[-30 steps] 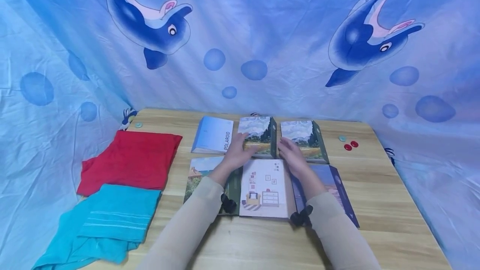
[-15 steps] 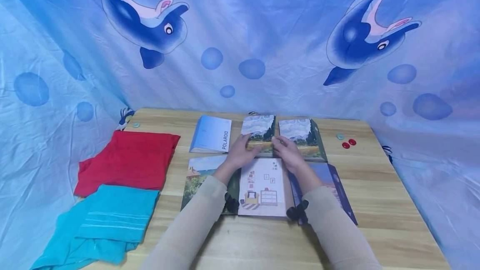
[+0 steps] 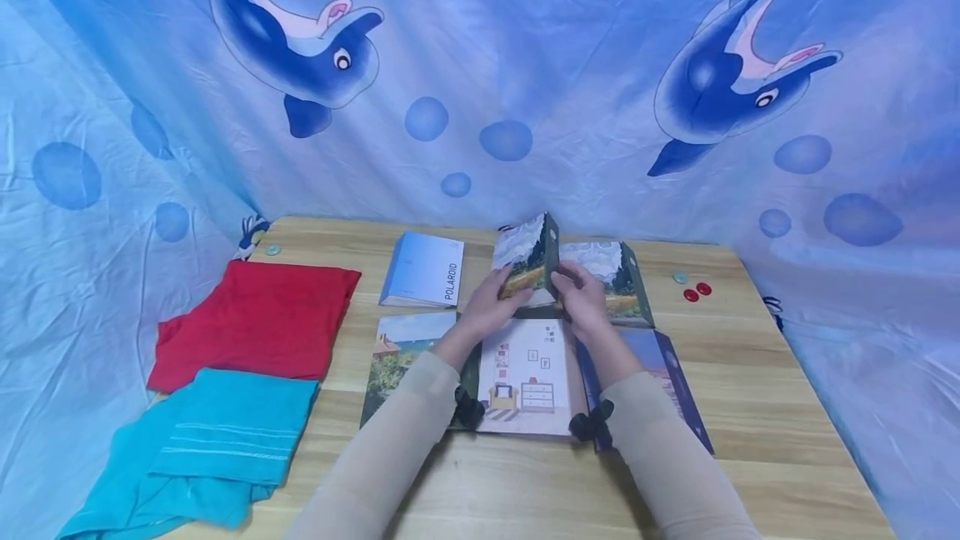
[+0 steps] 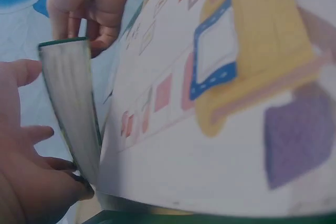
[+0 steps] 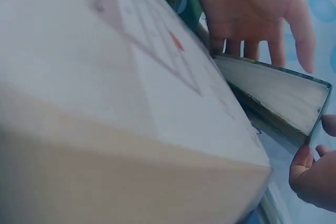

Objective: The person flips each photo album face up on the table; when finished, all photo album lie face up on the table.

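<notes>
Both hands hold a book [image 3: 530, 261] with a painted landscape cover, tilted up above the table at the back middle. The left hand [image 3: 487, 307] grips its left side near the lower corner. At its right edge and dark spine, the right hand [image 3: 582, 297] pinches it. The left wrist view shows the book's pale page edges [image 4: 71, 93] between the two hands. Directly nearer lies a white book [image 3: 528, 373] with a drawn room on its cover. Under the right hand's side lies a second landscape book [image 3: 618, 273].
A blue book [image 3: 423, 269] lies back left, a green-spined book [image 3: 405, 357] front left and a purple-spined book [image 3: 675, 382] front right. A red cloth [image 3: 258, 323] and a turquoise cloth [image 3: 217, 440] lie left. Red discs [image 3: 703, 288] and a teal disc [image 3: 679, 277] lie right.
The hands have closed in on the middle landscape book and tilted it up off the table, with its far end raised. The other books stay where they were.
</notes>
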Demonstrator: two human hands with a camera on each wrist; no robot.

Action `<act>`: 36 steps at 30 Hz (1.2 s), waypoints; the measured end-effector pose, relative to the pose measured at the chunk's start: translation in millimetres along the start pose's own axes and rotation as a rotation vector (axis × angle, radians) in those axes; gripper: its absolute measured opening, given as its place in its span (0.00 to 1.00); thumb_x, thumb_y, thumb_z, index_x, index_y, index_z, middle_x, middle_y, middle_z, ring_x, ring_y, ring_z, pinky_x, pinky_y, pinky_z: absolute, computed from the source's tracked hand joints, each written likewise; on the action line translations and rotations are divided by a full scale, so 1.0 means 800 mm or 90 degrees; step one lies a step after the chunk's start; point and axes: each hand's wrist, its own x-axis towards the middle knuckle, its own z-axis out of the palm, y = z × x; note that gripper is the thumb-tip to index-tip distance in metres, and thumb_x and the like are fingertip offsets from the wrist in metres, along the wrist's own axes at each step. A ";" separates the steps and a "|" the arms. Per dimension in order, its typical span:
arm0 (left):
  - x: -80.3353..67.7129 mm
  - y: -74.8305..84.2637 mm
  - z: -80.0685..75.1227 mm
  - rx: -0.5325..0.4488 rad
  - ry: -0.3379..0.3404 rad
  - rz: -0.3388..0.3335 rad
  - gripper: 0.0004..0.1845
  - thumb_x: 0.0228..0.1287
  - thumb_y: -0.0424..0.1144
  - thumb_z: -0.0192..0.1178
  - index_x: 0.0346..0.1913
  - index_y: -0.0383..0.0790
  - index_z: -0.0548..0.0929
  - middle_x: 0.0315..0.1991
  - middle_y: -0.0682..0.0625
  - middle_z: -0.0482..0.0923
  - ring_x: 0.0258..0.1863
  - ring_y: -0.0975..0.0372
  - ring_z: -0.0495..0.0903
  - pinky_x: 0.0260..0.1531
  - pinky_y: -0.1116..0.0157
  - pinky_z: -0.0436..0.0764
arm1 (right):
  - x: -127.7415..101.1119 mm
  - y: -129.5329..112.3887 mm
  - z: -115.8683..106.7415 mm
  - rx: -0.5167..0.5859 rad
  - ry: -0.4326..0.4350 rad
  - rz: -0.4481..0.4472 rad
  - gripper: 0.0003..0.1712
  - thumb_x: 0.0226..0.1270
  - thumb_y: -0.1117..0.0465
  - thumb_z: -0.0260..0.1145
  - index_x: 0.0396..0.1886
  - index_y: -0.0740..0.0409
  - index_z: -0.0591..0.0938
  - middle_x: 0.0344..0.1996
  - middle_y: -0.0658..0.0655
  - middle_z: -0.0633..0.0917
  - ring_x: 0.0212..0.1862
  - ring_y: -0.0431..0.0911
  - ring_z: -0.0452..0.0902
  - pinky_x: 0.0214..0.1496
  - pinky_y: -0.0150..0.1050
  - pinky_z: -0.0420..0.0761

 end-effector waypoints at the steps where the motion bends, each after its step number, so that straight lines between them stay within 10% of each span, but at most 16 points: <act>1: 0.000 0.000 0.001 -0.009 -0.002 -0.002 0.46 0.68 0.68 0.53 0.81 0.49 0.55 0.80 0.43 0.52 0.77 0.46 0.55 0.72 0.45 0.61 | 0.000 -0.001 0.000 0.001 0.004 -0.005 0.29 0.76 0.61 0.62 0.74 0.60 0.70 0.70 0.61 0.73 0.68 0.55 0.72 0.69 0.48 0.73; 14: -0.009 0.007 0.005 -0.186 -0.036 -0.003 0.47 0.65 0.71 0.55 0.81 0.59 0.54 0.80 0.47 0.54 0.78 0.50 0.55 0.74 0.49 0.59 | -0.014 -0.021 0.015 0.032 0.029 -0.067 0.32 0.73 0.59 0.67 0.74 0.56 0.71 0.67 0.61 0.73 0.67 0.52 0.70 0.66 0.44 0.75; 26: -0.011 0.026 0.004 -0.195 0.007 0.032 0.38 0.74 0.67 0.45 0.81 0.61 0.53 0.79 0.52 0.57 0.75 0.52 0.63 0.73 0.47 0.59 | -0.024 -0.029 0.024 -0.026 0.054 -0.116 0.24 0.76 0.61 0.60 0.69 0.56 0.77 0.67 0.58 0.77 0.67 0.53 0.72 0.67 0.45 0.76; 36: -0.017 0.025 -0.015 -0.181 0.052 0.037 0.31 0.80 0.54 0.41 0.82 0.59 0.52 0.79 0.51 0.56 0.77 0.53 0.57 0.74 0.51 0.59 | -0.018 -0.015 0.031 0.017 -0.044 -0.075 0.28 0.79 0.50 0.58 0.73 0.53 0.72 0.65 0.60 0.76 0.64 0.55 0.74 0.66 0.51 0.76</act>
